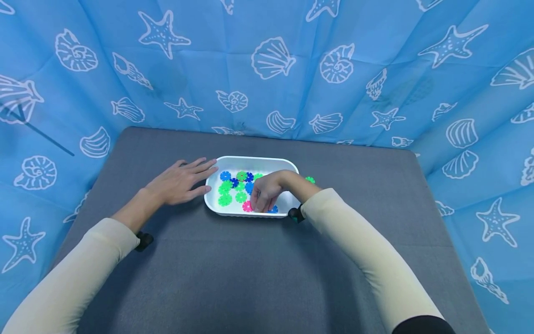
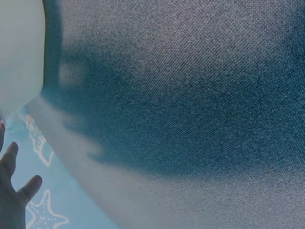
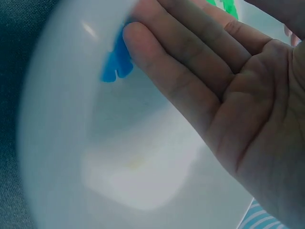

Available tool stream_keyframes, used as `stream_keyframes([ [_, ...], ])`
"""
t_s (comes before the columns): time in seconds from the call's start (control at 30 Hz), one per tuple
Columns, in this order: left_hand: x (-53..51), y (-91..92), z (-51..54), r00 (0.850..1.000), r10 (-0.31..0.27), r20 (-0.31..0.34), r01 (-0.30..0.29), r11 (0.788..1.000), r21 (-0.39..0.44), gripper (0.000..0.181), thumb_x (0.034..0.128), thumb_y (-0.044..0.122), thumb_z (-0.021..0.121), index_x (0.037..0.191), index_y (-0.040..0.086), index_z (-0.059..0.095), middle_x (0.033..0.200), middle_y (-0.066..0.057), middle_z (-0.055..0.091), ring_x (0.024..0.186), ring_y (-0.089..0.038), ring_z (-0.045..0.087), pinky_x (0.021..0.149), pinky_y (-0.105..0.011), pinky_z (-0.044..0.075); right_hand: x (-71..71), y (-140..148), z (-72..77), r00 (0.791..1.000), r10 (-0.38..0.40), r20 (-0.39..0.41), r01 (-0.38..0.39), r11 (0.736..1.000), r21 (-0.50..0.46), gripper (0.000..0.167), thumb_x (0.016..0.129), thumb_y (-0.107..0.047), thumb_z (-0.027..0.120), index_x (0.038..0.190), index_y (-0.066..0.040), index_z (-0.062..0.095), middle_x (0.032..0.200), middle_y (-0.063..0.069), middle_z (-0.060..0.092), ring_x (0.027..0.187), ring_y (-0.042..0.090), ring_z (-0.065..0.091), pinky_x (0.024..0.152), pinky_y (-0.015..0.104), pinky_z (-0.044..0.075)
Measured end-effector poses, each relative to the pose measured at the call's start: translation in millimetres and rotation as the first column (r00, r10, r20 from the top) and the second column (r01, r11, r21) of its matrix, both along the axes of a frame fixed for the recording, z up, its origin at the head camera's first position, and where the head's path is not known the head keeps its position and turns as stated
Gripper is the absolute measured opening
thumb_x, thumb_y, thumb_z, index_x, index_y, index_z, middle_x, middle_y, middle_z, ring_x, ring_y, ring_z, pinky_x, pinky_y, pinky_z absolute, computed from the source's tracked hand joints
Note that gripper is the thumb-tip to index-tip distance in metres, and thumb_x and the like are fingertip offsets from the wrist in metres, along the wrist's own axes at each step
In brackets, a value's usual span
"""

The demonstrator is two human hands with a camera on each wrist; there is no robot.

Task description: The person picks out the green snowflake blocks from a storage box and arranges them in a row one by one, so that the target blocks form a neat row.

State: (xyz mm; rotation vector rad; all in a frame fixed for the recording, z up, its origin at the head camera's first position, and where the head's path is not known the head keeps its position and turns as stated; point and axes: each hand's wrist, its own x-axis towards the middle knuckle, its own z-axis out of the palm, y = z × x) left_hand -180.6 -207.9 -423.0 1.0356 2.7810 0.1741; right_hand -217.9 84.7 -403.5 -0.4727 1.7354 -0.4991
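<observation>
A white oval tray (image 1: 254,159) holds several notched plastic discs, among them green discs (image 1: 225,200), dark blue ones (image 1: 249,176) and a pink disc (image 1: 247,206). My left hand (image 1: 177,182) has its fingers spread, with fingertips at the tray's left rim. Inside the tray, my right hand (image 1: 268,189) reaches down beside the pink disc. In the right wrist view, its outer fingers are fairly straight, and a fingertip meets a blue disc (image 3: 116,64) by the wall. The thumb and index tips are hidden there, so a pinch cannot be made out.
A grey cloth-covered table (image 1: 250,273) lies under the tray. One green disc (image 1: 310,179) appears just beyond the tray's right end, behind my right wrist. A blue shell-patterned curtain (image 1: 233,55) hangs along the table's back and sides.
</observation>
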Motion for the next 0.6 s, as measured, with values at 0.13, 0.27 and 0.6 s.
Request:
stream_keyframes([
  [0.13, 0.3, 0.0, -0.4, 1.0, -0.001, -0.001, 0.001, 1.0, 0.003, 0.068, 0.1017, 0.05, 0.048, 0.158, 0.018, 0.029, 0.165, -0.003, 0.021, 0.15, -0.033, 0.021, 0.111, -0.066, 0.024, 0.5, -0.6, -1.0, 1.0, 0.021, -0.011, -0.021, 1.0, 0.003, 0.016, 0.096, -0.009, 0.066, 0.11, -0.004, 0.068, 0.097, 0.005, 0.068, 0.086, 0.013, 0.064, 0.091, 0.037, 0.054],
  [0.27, 0.2, -0.2, 0.7, 1.0, -0.007, -0.003, 0.007, 1.0, 0.004, 0.067, 0.1019, 0.049, 0.048, 0.158, 0.018, 0.03, 0.165, -0.003, 0.021, 0.15, -0.033, 0.021, 0.111, -0.066, 0.024, 1.1, -0.2, 0.3, 0.999, 0.027, -0.029, -0.027, 1.0, 0.009, 0.013, 0.096, -0.01, 0.066, 0.108, -0.004, 0.069, 0.094, 0.005, 0.068, 0.086, 0.015, 0.066, 0.089, 0.036, 0.055],
  [0.6, -0.4, 0.2, 0.5, 1.0, -0.004, 0.002, 0.005, 1.0, -0.008, 0.067, 0.1019, 0.05, 0.048, 0.158, 0.018, 0.029, 0.165, -0.003, 0.021, 0.15, -0.034, 0.02, 0.111, -0.067, 0.023, 0.8, 8.0, 7.8, 0.995, 0.013, -0.104, -0.014, 1.0, -0.008, 0.016, 0.098, -0.005, 0.059, 0.105, -0.002, 0.073, 0.091, 0.009, 0.071, 0.078, 0.017, 0.069, 0.084, 0.037, 0.057],
])
